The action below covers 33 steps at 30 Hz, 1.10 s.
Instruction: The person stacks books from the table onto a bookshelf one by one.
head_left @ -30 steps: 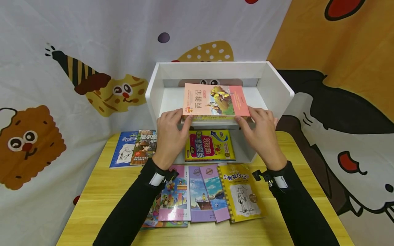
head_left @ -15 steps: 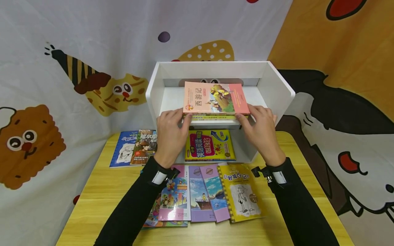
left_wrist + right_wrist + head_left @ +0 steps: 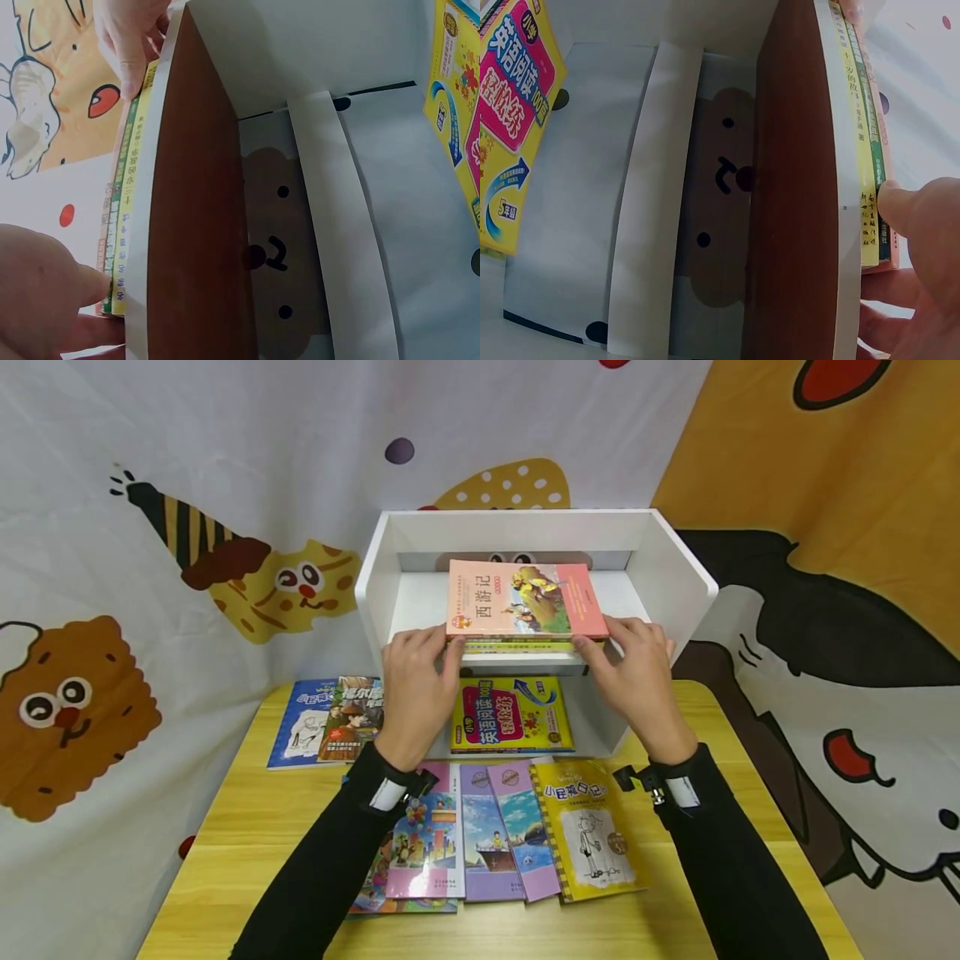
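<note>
A small stack of books lies flat on the upper board of the white shelf [image 3: 372, 585]. On top is a pink book [image 3: 495, 602] with an illustrated cover. Beneath it are a green-spined book [image 3: 874, 142] and a yellow-spined book [image 3: 135, 180], their spines facing front. My left hand [image 3: 420, 689] holds the stack's left end, thumb against the spines. At the right end, my right hand [image 3: 637, 681] grips it the same way, with its thumb [image 3: 896, 204] on the green and pink spines. The wrist views show the stack right at the board's front edge.
A yellow workbook [image 3: 512, 714] lies in the lower compartment. In front on the wooden table [image 3: 247, 860] are purple booklets [image 3: 491, 835] and a yellow comic book [image 3: 592, 835]. Left of the shelf lie a blue book [image 3: 303, 727] and a brown-covered book [image 3: 348, 718].
Over the last second the pink book has slid slightly back, so more of the green and yellow spines shows. Both hands stay at the stack's ends.
</note>
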{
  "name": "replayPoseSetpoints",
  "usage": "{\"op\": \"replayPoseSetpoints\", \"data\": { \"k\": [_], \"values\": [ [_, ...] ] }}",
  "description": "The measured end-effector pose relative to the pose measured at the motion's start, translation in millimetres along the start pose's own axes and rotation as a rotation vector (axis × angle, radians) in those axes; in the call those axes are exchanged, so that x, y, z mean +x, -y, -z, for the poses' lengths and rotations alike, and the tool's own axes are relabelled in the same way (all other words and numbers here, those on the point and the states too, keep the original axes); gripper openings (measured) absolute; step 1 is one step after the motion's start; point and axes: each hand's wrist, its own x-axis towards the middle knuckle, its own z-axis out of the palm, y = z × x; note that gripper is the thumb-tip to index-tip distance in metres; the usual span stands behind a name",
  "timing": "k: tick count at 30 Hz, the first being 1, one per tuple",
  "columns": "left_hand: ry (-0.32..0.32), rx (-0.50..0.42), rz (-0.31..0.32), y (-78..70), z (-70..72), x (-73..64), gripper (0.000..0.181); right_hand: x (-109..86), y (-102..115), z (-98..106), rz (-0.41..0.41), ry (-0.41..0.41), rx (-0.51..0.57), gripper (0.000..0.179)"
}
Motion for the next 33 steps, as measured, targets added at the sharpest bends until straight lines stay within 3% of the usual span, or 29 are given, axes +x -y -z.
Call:
{"op": "replayPoseSetpoints", "data": {
  "k": [3,10,13,17,22,28,33],
  "values": [
    [-0.011,-0.012,-0.012,-0.2,3.1,-4.4,0.033,-4.2,0.5,0.4,-0.01,-0.038,0.01,0.054],
    [-0.095,-0.082,-0.045,-0.2,18.9,-22.8,0.023,-26.7,-0.4,5.9,0.034,-0.231,0.12,0.029],
    [-0.072,-0.119,-0.024,2.7,24.9,-32.3,0.02,-41.5,-2.7,5.8,0.065,-0.252,0.163,0.023],
    [0.024,-0.138,0.035,15.2,29.1,-52.1,0.02,-63.1,-7.1,1.6,0.061,-0.181,0.184,0.02],
    [0.122,-0.113,0.131,44.8,34.9,-83.5,0.02,-88.8,-21.8,-7.8,0.026,-0.07,0.22,0.014],
    [0.284,-0.045,0.28,85.2,43.0,-123.7,0.03,-123.1,-45.7,-21.4,-0.08,0.058,0.206,0.014],
    [0.38,-0.004,0.388,107.7,48.3,-152.4,0.037,-146.8,-57.3,-33.1,-0.172,0.199,0.162,0.018]
  ]
}}
